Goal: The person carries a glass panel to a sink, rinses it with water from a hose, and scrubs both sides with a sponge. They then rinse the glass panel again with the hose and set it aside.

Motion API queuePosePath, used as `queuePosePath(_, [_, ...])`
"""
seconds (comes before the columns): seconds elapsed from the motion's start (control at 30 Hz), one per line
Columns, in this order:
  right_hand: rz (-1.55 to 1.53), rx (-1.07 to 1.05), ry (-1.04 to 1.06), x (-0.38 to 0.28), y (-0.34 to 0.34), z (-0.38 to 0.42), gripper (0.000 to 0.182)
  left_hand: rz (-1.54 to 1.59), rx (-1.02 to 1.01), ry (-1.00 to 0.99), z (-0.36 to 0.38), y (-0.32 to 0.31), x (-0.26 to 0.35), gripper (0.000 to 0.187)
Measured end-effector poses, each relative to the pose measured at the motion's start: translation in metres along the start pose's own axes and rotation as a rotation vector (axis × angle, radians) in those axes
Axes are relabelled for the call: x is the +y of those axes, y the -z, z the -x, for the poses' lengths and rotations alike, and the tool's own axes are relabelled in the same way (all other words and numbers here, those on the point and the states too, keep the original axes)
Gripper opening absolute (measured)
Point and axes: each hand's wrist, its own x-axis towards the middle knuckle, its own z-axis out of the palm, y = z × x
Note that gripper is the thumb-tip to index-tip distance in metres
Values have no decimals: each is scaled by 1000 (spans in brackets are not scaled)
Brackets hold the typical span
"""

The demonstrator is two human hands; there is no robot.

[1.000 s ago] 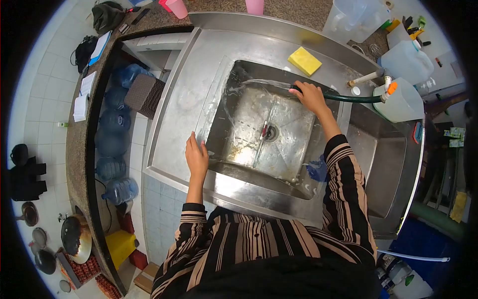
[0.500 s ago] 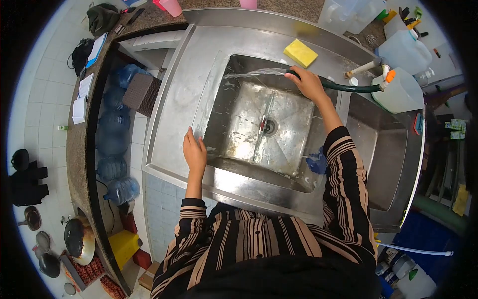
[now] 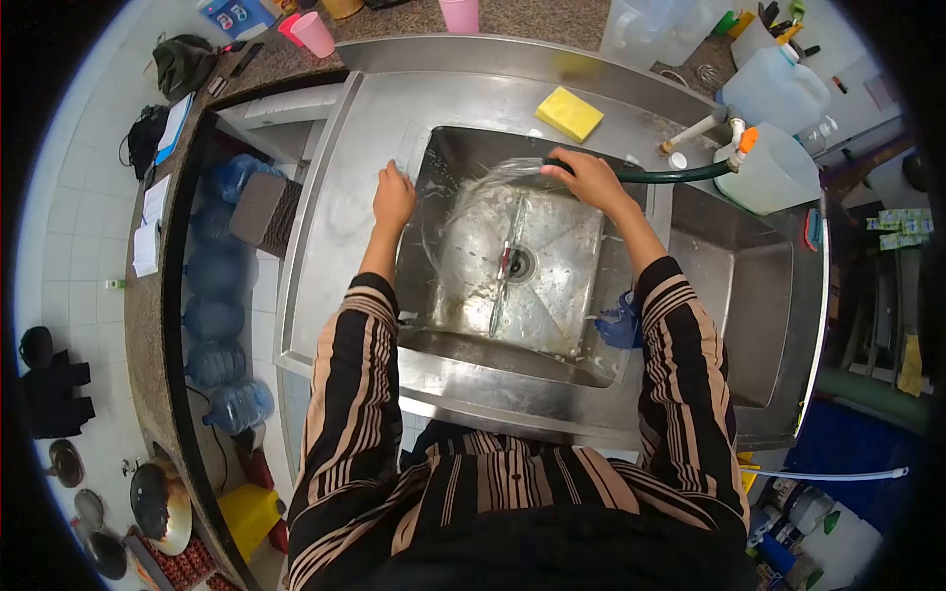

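My right hand (image 3: 588,182) grips the end of a dark green hose (image 3: 680,177) over the large steel sink basin (image 3: 527,357). From its mouth, water (image 3: 483,182) sprays leftward and curves down along the basin's left side. My left hand (image 3: 394,200) is over the steel drainboard (image 3: 345,227), just left of the basin, its fingers bent together; whether anything is in them is hidden. A yellow sponge (image 3: 569,113) lies on the steel behind the basin. Near my right forearm, a blue cloth-like item (image 3: 619,322) lies in the basin.
A second basin (image 3: 759,325) adjoins on the right. The hose joins a tap with an orange handle (image 3: 747,140), beside a translucent container (image 3: 778,172). Pink cups (image 3: 313,35) stand on the back counter. Large blue water bottles (image 3: 222,271) sit under the left counter.
My left hand has moved up along the drainboard and its fingers have drawn together. The water now spreads and curves down into the basin rather than shooting straight left. The view has shifted slightly.
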Motion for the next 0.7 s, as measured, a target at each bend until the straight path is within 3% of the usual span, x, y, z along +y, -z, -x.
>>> queuePosePath(0.3, [43,216,-158,-4,-5,-29,49,184,-14,-130,-81,-29,9,37])
queuePosePath(0.4, [46,228,-176,0,-6,-35,52,232,211,-230,-83,-38,23,34])
queuePosePath(0.5, [64,299,-128,4,-10,-37,42,341,229,-294,-75,-41,48,33])
queuePosePath(0.57, [54,293,-134,2,-9,-35,42,460,47,-212,-70,-54,62,32])
queuePosePath(0.63, [48,287,-139,1,-7,-34,42,380,-296,-44,-63,-45,92,35])
queuePosePath(0.67, [38,268,-128,1,-7,-34,41,377,-300,-48,-60,-51,100,35])
queuePosePath(0.7, [28,249,-118,3,-7,-33,41,755,-397,85,-57,-58,107,36])
